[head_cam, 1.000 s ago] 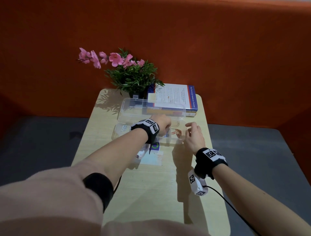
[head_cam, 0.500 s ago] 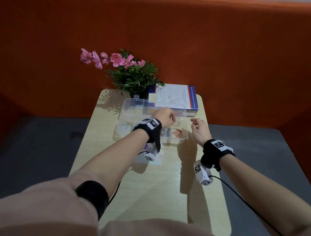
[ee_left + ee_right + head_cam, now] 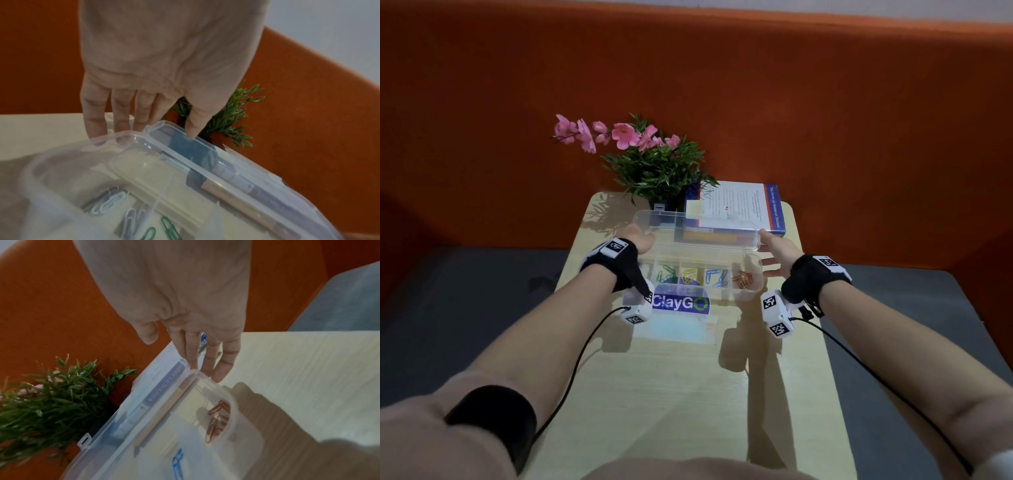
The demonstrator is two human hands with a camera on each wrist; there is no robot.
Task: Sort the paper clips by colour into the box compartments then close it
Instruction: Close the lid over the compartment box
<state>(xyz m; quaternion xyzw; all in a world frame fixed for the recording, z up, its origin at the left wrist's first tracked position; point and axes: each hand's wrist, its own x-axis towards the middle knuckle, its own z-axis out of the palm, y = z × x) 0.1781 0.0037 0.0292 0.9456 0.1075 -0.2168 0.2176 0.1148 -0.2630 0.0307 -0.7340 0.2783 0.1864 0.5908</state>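
Note:
The clear compartment box [image 3: 736, 297] lies across the table with its lid [image 3: 709, 236] standing up at the back. Green clips [image 3: 667, 272], yellow clips [image 3: 689, 275], blue clips [image 3: 717, 278] and red clips [image 3: 743, 279] each fill their own compartment; white clips [image 3: 109, 201] lie in the leftmost one. My left hand [image 3: 643, 240] is at the lid's left end, fingers [image 3: 96, 123] straight behind the corner, thumb on the lid [image 3: 226, 162] rim. My right hand [image 3: 774, 250] touches the lid's right corner with straight fingertips [image 3: 220, 373], thumb free.
A potted plant [image 3: 654, 168] with pink flowers and a book [image 3: 736, 209] stand right behind the lid. A "ClayGo" card [image 3: 681, 303] lies under and in front of the box. The narrow wooden table [image 3: 671, 394] ends close beside both wrists.
Both hands moved apart from over the compartments to the two ends of the lid, the left going left and the right going forward and right.

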